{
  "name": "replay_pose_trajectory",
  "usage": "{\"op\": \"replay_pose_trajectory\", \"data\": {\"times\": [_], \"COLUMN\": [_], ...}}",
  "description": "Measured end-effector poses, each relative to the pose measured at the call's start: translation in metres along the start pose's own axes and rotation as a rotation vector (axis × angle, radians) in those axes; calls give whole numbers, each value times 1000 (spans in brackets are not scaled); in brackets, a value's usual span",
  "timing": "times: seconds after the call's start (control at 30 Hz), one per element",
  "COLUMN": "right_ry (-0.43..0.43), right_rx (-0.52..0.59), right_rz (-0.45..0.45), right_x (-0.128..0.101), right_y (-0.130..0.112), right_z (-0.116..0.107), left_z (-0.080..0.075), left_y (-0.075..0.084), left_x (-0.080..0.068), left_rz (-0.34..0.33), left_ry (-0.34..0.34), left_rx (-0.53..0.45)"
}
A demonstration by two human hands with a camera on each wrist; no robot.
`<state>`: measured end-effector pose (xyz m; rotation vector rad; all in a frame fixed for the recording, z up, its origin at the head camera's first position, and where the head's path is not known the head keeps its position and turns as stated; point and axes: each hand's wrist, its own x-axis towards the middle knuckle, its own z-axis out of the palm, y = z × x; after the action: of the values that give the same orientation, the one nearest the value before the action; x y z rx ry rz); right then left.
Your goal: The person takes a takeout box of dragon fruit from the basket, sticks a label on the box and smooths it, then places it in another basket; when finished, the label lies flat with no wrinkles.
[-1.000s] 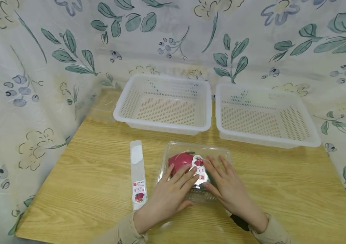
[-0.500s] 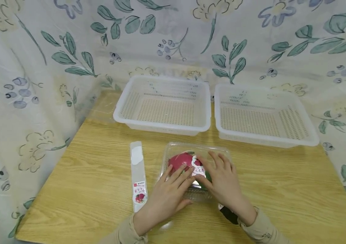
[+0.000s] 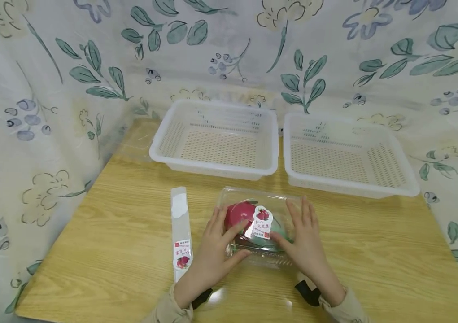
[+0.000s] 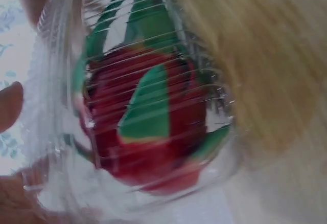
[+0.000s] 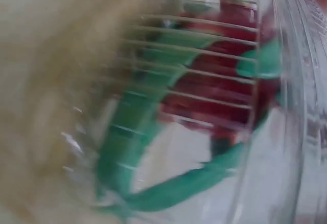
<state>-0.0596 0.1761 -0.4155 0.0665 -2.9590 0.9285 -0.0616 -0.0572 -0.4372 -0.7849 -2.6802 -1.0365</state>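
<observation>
clamshell box, clear plastic with a red-and-green dragon fruit inside, sat on the wooden table in front of two white baskets. left hand and right hand gripped its opposite sides, thumbs curled over the lid. a label strip lay just left.

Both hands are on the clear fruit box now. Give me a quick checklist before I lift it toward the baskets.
1. Left hand holds the clear box at its left side: ok.
2. Right hand holds its right side: ok.
3. Lid fully latched over the dragon fruit: cannot tell.
4. Left basket empty: ok.
5. Right basket empty: ok.
6. Label strip lies apart from the box: ok.
</observation>
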Motion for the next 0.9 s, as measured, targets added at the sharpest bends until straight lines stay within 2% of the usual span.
{"op": "replay_pose_trajectory", "data": {"times": [0.13,0.2,0.3,0.4,0.47,0.6,0.73,0.9], "right_ry": [-10,2,10,12,8,2,10,33], "right_rx": [255,358,484,586,659,771,825,848], "right_rz": [125,157,174,154,140,157,187,220], "right_x": [-5,-8,-13,-17,-21,-27,-29,-30], "right_y": [10,15,23,30,33,34,29,22], "right_z": [2,3,6,9,12,16,17,11], "left_z": [0,0,2,5,6,9,10,8], "left_y": [-5,-7,-11,-15,-18,-20,-18,-15], "left_x": [-1,-2,-6,-10,-12,-12,-10,-9], "left_rz": [-143,-203,-282,-343,-356,-307,-289,-310], "left_ry": [-13,-12,-2,-3,-3,47,104,109], "left_rx": [-197,-257,-337,-424,-475,-571,-637,-667]}}
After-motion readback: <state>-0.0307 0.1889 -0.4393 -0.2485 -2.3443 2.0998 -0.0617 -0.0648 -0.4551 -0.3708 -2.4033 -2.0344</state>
